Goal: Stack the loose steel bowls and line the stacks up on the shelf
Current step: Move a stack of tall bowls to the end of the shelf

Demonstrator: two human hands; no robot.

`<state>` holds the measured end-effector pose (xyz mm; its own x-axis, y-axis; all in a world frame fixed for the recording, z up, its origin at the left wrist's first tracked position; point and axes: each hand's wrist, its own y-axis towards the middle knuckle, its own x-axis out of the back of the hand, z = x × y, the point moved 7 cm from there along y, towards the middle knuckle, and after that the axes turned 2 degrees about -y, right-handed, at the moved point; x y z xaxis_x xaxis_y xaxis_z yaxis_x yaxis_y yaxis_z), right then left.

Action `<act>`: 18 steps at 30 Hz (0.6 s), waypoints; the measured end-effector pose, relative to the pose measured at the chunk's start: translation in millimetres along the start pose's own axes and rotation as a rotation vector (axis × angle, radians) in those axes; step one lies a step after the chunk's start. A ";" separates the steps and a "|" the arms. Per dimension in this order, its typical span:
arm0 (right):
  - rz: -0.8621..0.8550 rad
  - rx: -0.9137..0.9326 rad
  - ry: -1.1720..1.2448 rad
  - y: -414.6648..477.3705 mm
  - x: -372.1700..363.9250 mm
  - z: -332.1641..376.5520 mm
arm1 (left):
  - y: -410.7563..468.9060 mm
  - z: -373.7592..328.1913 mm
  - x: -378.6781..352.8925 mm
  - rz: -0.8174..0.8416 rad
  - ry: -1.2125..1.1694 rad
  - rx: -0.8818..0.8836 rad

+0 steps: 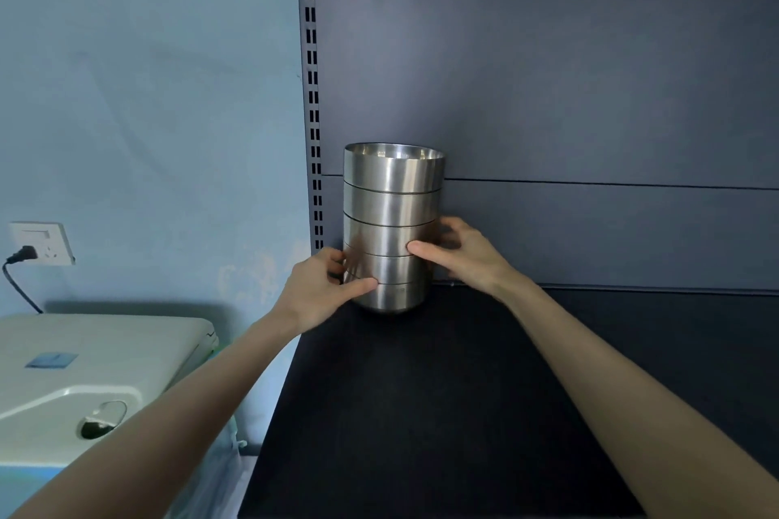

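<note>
Where the dark shelf [421,413] met its grey back panel [590,76], a stack of steel bowls [392,223] stood upright at the rear left corner. The left hand [324,287] and right hand [459,253] clasped its lower bowls from either side.

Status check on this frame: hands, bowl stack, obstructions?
Left hand and right hand both clasp the steel bowl stack. Stack upright at the shelf's back-left corner. Nothing obstructing.
</note>
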<state>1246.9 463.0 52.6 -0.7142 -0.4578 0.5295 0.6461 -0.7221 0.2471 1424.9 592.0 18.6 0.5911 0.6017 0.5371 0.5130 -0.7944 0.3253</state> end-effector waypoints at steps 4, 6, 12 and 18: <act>-0.025 0.036 -0.284 -16.1 25.2 8.6 | -10.1 -21.1 14.8 -0.007 0.148 -0.035; -0.040 0.048 -0.413 -29.9 44.2 16.3 | -16.5 -44.6 18.5 0.029 0.279 -0.090; -0.191 0.068 -0.594 -90.2 129.2 44.8 | -44.2 -155.0 6.3 0.045 0.496 -0.391; -0.373 0.038 -0.779 -189.3 233.3 47.0 | -96.0 -270.4 -60.8 0.060 0.561 -0.647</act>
<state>970.6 517.2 167.5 -0.5025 0.3015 0.8103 0.4247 -0.7303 0.5351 1171.5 609.1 165.2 0.1230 0.5628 0.8174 -0.0658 -0.8172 0.5725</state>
